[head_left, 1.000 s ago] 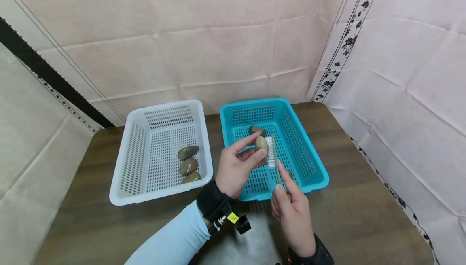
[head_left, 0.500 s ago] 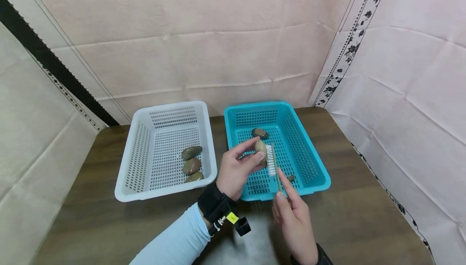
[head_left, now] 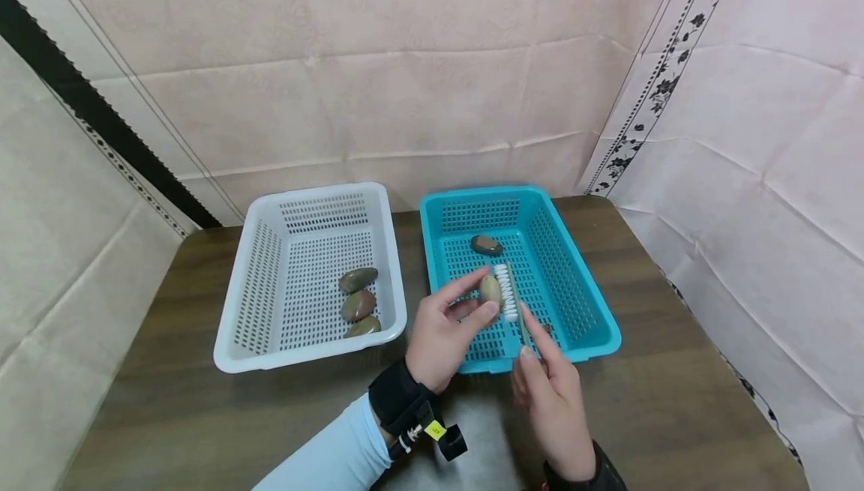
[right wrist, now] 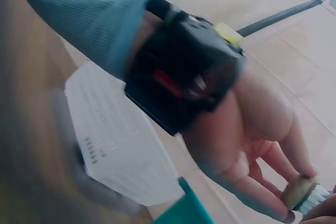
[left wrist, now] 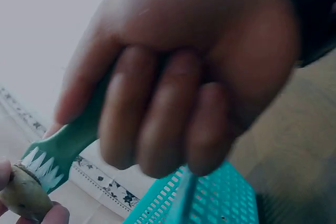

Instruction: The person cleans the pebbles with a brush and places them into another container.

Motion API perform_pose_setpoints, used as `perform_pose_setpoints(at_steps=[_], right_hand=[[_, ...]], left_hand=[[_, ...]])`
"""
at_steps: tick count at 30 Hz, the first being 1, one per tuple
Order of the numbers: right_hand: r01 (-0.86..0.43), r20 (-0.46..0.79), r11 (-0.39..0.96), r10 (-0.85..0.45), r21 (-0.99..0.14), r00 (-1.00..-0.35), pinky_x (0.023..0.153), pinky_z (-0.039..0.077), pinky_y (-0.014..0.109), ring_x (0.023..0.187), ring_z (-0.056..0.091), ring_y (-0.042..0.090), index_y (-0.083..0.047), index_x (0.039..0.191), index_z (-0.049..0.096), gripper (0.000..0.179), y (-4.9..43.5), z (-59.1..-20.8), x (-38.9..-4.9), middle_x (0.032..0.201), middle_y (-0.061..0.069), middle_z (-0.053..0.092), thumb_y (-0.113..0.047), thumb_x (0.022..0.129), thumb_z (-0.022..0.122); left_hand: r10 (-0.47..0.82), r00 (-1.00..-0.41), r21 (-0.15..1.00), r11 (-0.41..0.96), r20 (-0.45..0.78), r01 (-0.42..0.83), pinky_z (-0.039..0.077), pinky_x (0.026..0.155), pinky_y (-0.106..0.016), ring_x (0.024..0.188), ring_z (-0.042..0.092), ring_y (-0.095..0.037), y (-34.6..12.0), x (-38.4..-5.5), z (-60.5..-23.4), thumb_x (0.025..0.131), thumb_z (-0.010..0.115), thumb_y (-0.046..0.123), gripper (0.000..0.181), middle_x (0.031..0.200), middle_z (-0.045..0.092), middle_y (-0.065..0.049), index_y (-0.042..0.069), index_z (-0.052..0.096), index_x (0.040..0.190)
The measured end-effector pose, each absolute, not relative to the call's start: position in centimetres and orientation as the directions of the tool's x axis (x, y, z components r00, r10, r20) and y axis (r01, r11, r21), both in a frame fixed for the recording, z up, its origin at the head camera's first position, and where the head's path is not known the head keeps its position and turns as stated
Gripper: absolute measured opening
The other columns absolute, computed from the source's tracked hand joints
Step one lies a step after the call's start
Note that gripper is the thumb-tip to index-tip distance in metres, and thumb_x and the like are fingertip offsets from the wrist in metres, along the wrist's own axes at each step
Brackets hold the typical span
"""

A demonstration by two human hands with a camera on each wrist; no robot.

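Over the blue basket (head_left: 587, 281), my left hand (head_left: 442, 333) pinches a smooth, pale olive stone (head_left: 490, 290) between thumb and fingertips. My right hand (head_left: 550, 401) grips a green-handled scrubbing brush (head_left: 517, 303), index finger stretched along its back. White bristles face the stone; in the left wrist view the bristles (left wrist: 46, 170) press against the stone (left wrist: 25, 195). The right wrist view has the same stone (right wrist: 300, 191) at the left fingertips, bristles beside it. A dark brown stone (head_left: 486, 244) lies in the blue basket, with a small brown piece (head_left: 547, 328) partly hidden near the right hand.
To the left stands a white basket (head_left: 232, 311) holding a dark green stone (head_left: 358, 279), a reddish-brown stone (head_left: 358, 305) and an olive stone (head_left: 363, 327) along its right side. Both baskets sit on a wooden table (head_left: 675, 378), with cloth hanging behind and at the sides.
The brush has shifted slightly up along the stone, after sliding down between the first two frames. Both hands keep their grips. The head view has shifted a little.
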State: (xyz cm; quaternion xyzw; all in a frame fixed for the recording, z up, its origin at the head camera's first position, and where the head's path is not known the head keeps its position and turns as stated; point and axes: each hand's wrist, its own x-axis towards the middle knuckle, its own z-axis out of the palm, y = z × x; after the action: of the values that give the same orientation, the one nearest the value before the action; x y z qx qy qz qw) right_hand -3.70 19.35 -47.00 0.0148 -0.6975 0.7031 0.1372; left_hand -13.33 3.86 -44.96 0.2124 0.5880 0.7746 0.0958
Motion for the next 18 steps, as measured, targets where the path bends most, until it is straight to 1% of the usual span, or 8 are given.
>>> perform_pose_setpoints(at_steps=[3,5,6,11,13,16,18], right_hand=[[-0.191,0.185,-0.013,0.188,-0.982,-0.965,0.043,0.035,0.035,0.05,0.035,0.022,-0.021,0.168,0.046,0.049,19.7,-46.4,-4.5,0.066,0.005,0.039,-0.013,0.12,0.043],[-0.179,0.17,-0.026,0.215,-0.983,-0.962,0.043,0.034,0.033,0.05,0.034,0.021,-0.024,0.168,0.047,0.049,20.0,-46.1,-4.6,0.067,0.005,0.038,-0.014,0.12,0.043],[-0.178,0.167,-0.03,0.221,-0.984,-0.961,0.043,0.033,0.033,0.05,0.034,0.022,-0.025,0.168,0.047,0.049,20.1,-46.0,-4.7,0.067,0.005,0.038,-0.014,0.12,0.043],[-0.184,0.184,0.017,0.196,-0.983,-0.963,0.045,0.039,0.034,0.052,0.038,0.024,-0.025,0.171,0.041,0.052,19.5,-46.4,-4.3,0.068,0.006,0.041,-0.014,0.12,0.044],[-0.191,0.196,0.042,0.193,-0.981,-0.962,0.046,0.041,0.035,0.052,0.04,0.025,-0.024,0.172,0.04,0.053,19.1,-46.7,-4.0,0.067,0.007,0.042,-0.012,0.12,0.044],[-0.182,0.193,0.072,0.206,-0.981,-0.959,0.045,0.04,0.035,0.051,0.04,0.024,-0.024,0.171,0.041,0.054,18.9,-47.3,-3.4,0.065,0.007,0.041,-0.011,0.12,0.045],[-0.15,0.164,0.078,0.212,-0.986,-0.963,0.045,0.04,0.034,0.05,0.04,0.024,-0.025,0.171,0.042,0.054,18.9,-47.6,-3.0,0.064,0.006,0.041,-0.011,0.119,0.046]], left_hand=[[0.43,-0.861,0.954,-0.235,0.273,0.185,0.058,0.107,-0.037,0.129,0.064,-0.034,3.9,-12.9,-45.1,0.106,0.071,0.002,0.05,0.152,0.061,-0.015,0.005,0.062,0.155],[0.464,-0.835,0.952,-0.212,0.296,0.22,0.056,0.111,-0.039,0.13,0.063,-0.035,4.3,-12.6,-45.1,0.107,0.071,0.003,0.05,0.151,0.061,-0.017,0.003,0.061,0.155],[0.471,-0.831,0.953,-0.209,0.296,0.22,0.056,0.111,-0.038,0.13,0.063,-0.034,4.4,-12.5,-45.0,0.107,0.071,0.003,0.05,0.151,0.061,-0.017,0.003,0.06,0.156],[0.44,-0.867,0.948,-0.301,0.233,0.102,0.061,0.102,-0.037,0.124,0.065,-0.028,4.3,-13.3,-44.2,0.108,0.067,0.0,0.051,0.155,0.057,-0.018,0.003,0.057,0.158],[0.433,-0.875,0.938,-0.341,0.219,0.066,0.063,0.1,-0.038,0.121,0.066,-0.026,4.0,-13.8,-43.7,0.109,0.065,-0.002,0.051,0.156,0.055,-0.019,0.002,0.056,0.159],[0.432,-0.874,0.935,-0.348,0.221,0.065,0.062,0.101,-0.04,0.121,0.068,-0.024,3.8,-14.3,-43.3,0.11,0.063,-0.001,0.051,0.155,0.055,-0.021,0.001,0.053,0.161],[0.428,-0.874,0.935,-0.347,0.229,0.075,0.061,0.102,-0.041,0.123,0.069,-0.025,3.7,-14.5,-43.3,0.111,0.062,0.0,0.052,0.155,0.055,-0.023,0.001,0.051,0.162]])
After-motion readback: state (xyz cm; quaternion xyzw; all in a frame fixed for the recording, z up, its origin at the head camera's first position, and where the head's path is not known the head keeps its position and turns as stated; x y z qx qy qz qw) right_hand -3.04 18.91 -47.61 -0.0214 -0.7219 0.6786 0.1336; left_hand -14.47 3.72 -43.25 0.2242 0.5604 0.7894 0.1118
